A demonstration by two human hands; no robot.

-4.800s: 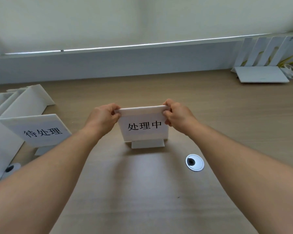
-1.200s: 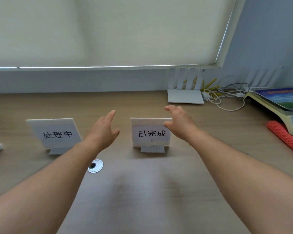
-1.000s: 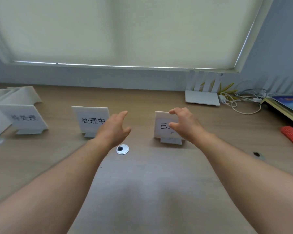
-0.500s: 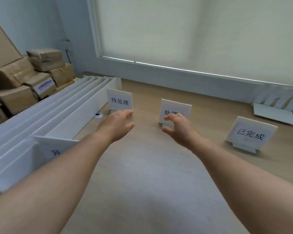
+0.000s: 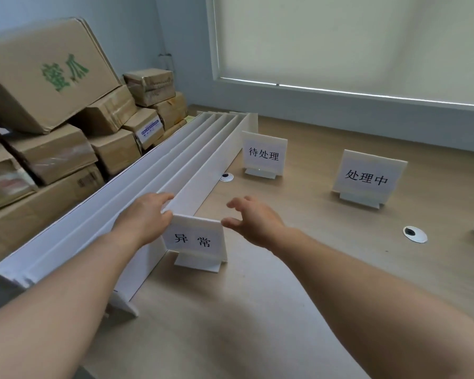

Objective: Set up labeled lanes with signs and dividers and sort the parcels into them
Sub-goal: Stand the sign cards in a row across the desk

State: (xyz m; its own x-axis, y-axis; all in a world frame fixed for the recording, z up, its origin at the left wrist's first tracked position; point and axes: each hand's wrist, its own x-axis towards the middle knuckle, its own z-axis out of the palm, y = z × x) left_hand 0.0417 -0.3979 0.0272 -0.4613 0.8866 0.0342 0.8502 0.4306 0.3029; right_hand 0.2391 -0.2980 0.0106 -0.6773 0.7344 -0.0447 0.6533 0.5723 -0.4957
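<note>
Fingers of my left hand point(image 5: 145, 218) and right hand point(image 5: 253, 221) spread wide, flanking flat matte white sign 异常 point(image 5: 196, 239) (ribbed white dividers point(image 5: 159, 184) at ten o'clock).

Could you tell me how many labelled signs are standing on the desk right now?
3: one between the hands, one beside the dividers' far end, one farther right. Another may be cut off.

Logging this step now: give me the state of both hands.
Left hand: open, fingers at the left edge of the 异常 sign, no grip visible.
Right hand: open, beside the sign's right edge, holding nothing.
</note>
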